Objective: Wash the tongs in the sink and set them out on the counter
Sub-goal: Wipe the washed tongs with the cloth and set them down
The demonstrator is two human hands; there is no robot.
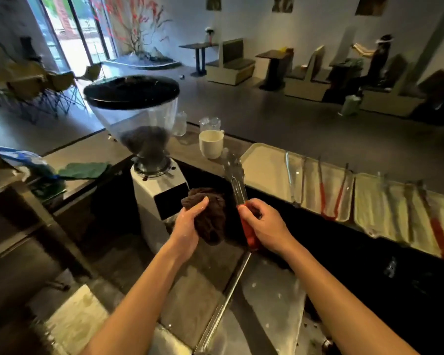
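Quick count: one pair of tongs [237, 183] in hand, two more pairs lying on the nearer tray [264, 165], one all metal [294, 179] and one red-handled [333, 198]. The farther tray [369, 203] holds a few more, too blurry to count. Also one white mug [210, 147], two glass jars [180, 124] behind it, one coffee grinder [149, 139] and one brown cloth [212, 219].

The worktop [185, 298] is dark grey stone with a steel sink rim [228, 290] running along it, and the trays sit on a raised ledge. Beyond that it's a café room with booth seats, small tables and folding chairs by glass doors.

The right-hand grip [267, 226] is curled tight round the tongs' red handle, arms pressed together, tips up and pointing toward the mug. The left-hand grip [187, 224] holds the bunched cloth just beside the tongs.
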